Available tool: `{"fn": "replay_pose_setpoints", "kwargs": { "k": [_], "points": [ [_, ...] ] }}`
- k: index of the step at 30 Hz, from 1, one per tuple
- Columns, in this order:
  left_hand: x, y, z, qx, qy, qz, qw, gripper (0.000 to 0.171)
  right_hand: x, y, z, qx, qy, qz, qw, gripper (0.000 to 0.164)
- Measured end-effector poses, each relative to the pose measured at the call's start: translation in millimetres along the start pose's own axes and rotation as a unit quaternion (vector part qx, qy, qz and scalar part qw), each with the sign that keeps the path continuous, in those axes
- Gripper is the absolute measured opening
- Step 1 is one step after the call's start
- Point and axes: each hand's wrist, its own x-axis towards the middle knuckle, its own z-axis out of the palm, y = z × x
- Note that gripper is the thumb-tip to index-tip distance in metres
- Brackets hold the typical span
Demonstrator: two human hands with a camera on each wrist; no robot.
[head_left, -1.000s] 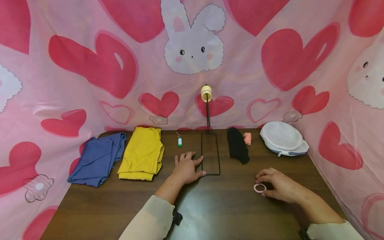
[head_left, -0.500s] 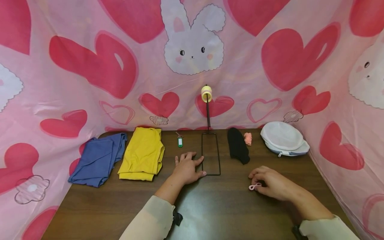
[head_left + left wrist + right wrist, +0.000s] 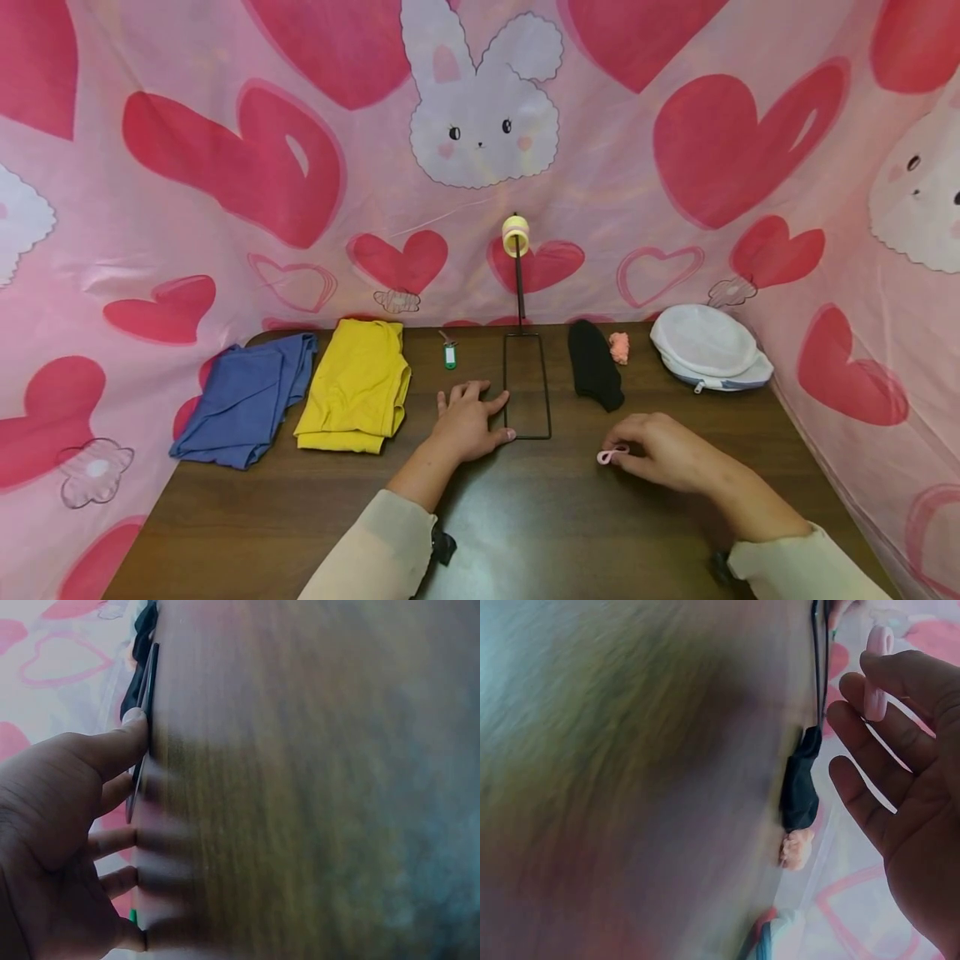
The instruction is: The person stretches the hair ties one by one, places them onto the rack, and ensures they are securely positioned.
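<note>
My left hand (image 3: pixel 465 423) rests with spread fingers at the left side of a black wire stand (image 3: pixel 550 387). Its thumb and index finger touch the stand's rectangular base, as the left wrist view also shows. Near the top of the upright sit yellow bands (image 3: pixel 515 237) with a pinkish stripe. My right hand (image 3: pixel 663 450) pinches a pink hair tie (image 3: pixel 880 667) between thumb and index finger, above the table right of the stand. Squeezed by the fingers, the hair tie (image 3: pixel 606 457) shows a loop at the left.
Left of the stand lie folded blue cloth (image 3: pixel 243 400), folded yellow cloth (image 3: pixel 355 383) and a green key tag (image 3: pixel 450 354). Right of it are a black sock (image 3: pixel 595 364), a coral scrunchie (image 3: pixel 618 347) and a white zippered mesh bag (image 3: pixel 708 346). Pink printed fabric (image 3: pixel 600 167) surrounds the table.
My right hand has moved left toward the stand with the hair tie, which went from a round ring to a squeezed loop. My left hand stays on the stand's base.
</note>
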Motion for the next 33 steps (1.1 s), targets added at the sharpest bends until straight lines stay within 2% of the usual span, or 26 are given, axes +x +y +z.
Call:
{"fn": "replay_pose_setpoints", "kwargs": {
  "k": [15, 23, 26, 30, 33],
  "points": [
    [0.8, -1.2, -0.8, -0.004, 0.002, 0.007, 1.0000, 0.072, 27.7, -19.1, -11.3, 0.004, 0.089, -0.053, 0.995, 0.028],
    [1.1, -2.5, 0.1, -0.002, -0.001, 0.005, 1.0000, 0.071, 51.6, -32.8, -23.1, -0.002, 0.120, -0.082, 0.989, 0.031],
    [0.7, -2.0, -0.5, -0.001, 0.001, 0.003, 1.0000, 0.071, 60.8, -37.6, -27.2, -0.001, 0.129, -0.093, 0.987, 0.028],
    [0.0, -1.3, -0.5, 0.000, 0.003, 0.003, 1.0000, 0.071, 70.8, -44.3, -31.7, -0.001, 0.141, -0.104, 0.985, 0.013],
    [-0.5, -1.0, -0.1, 0.002, 0.004, 0.005, 1.0000, 0.071, 77.2, -49.5, -34.5, -0.011, 0.159, -0.117, 0.980, 0.024]
  ]
}}
